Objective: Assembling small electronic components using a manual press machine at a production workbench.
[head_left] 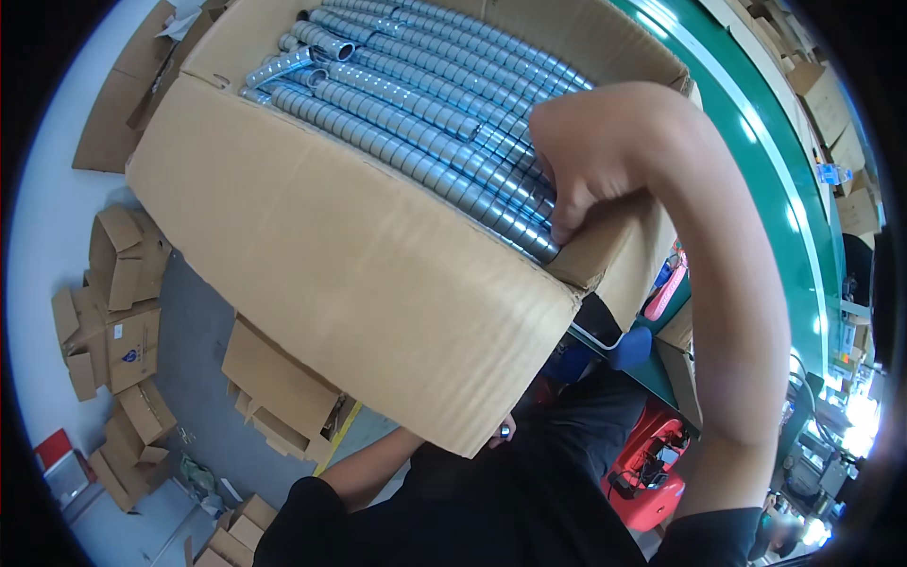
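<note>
Silvery ribbed tubes (416, 151) fill the open cardboard box (350, 255) across the upper middle of the frame, long axes slanting from upper left toward lower right. The right hand (597, 142) bends, fingers curled, over their lower-right ends; I can't tell whether it grips one. The left hand (502, 438), lower centre, is mostly hidden, its hold unclear.
</note>
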{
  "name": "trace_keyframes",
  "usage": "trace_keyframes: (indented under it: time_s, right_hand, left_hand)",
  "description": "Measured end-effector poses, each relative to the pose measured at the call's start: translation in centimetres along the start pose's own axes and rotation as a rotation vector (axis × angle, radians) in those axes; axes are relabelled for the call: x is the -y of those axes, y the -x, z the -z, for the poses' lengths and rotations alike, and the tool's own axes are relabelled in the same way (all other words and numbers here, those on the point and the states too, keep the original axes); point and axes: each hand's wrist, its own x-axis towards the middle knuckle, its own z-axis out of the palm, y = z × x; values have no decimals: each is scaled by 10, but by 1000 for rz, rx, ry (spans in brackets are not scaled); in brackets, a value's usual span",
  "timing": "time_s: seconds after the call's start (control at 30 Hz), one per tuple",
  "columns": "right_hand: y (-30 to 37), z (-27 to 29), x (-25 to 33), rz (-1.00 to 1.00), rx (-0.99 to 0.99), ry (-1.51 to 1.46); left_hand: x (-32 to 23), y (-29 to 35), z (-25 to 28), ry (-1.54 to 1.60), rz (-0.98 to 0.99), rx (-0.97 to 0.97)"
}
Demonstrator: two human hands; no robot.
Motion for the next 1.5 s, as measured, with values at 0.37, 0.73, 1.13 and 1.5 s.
trace_keyframes:
  time_s: [0.37,0.73,1.13,1.5]
  right_hand:
    - [-16,14,-23,60,325,-225]
    - [-7,13,-18,147,336,-142]
    - [-17,7,-22,139,288,-72]
    - [-16,12,-13,54,352,-111]
  left_hand:
    - [-21,-12,-1,32,190,13]
    - [-18,-15,-2,91,166,12]
    - [-7,-17,2,130,177,5]
    - [-21,-12,-1,118,196,-20]
